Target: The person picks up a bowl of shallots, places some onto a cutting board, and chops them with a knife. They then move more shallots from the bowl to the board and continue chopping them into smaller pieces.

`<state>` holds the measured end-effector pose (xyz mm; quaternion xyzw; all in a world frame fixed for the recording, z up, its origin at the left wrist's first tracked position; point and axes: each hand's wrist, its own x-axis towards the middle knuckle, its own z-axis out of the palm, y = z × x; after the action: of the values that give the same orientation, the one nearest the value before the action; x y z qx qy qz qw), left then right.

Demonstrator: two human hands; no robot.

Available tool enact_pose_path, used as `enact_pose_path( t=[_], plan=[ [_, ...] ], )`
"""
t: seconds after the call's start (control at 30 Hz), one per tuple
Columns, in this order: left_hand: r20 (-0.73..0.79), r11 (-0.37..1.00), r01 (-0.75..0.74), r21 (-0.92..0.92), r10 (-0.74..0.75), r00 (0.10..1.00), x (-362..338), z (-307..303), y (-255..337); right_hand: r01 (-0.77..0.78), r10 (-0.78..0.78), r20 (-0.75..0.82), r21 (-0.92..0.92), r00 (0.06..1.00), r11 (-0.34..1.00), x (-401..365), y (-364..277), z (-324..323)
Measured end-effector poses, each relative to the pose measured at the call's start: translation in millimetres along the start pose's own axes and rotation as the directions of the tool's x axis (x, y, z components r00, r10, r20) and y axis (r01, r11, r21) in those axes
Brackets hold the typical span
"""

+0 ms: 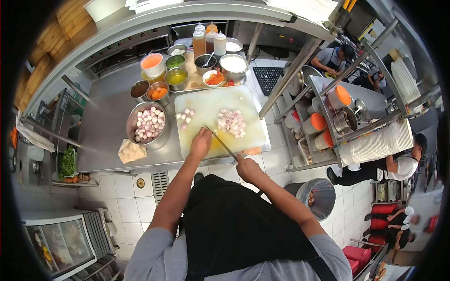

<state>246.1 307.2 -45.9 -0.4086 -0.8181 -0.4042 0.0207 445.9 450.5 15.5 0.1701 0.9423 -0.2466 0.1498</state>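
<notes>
A: Head view, nearest first: what are the hands doing?

B: The right hand (246, 166) has its fingers closed round the handle of a knife (221, 143), its thin blade angled across the near edge of the white cutting board (211, 100). The left hand (200, 143) rests on the board just left of the blade, fingers curled down. Whether a shallot is pinned under them I cannot tell.

A: How much looks done?

B: Well under half, I'd judge. A heap of cut shallot pieces (232, 122) lies right of centre (pale pink, ragged-edged). A few whole shallots (184, 114) sit loose to the left. A crumpled cloth (131, 151) lies left of the board, and just beyond it the round steel bowl (132, 117) holds many peeled bulbs, smooth and glossy.

A: Farther off?

B: Steel tubs (176, 77) of sauces and chopped bits, then squeeze bottles (209, 41).
</notes>
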Motion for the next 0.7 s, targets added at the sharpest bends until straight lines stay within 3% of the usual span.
enact_pose_path(
  t=[0.7],
  plan=[
    [0.002,1.0,0.008,-0.024,-0.008,1.0,-3.0,-0.6,0.8,0.018,-0.017,-0.011,0.016,1.0,1.0,-3.1,3.0,8.7]
  ],
)
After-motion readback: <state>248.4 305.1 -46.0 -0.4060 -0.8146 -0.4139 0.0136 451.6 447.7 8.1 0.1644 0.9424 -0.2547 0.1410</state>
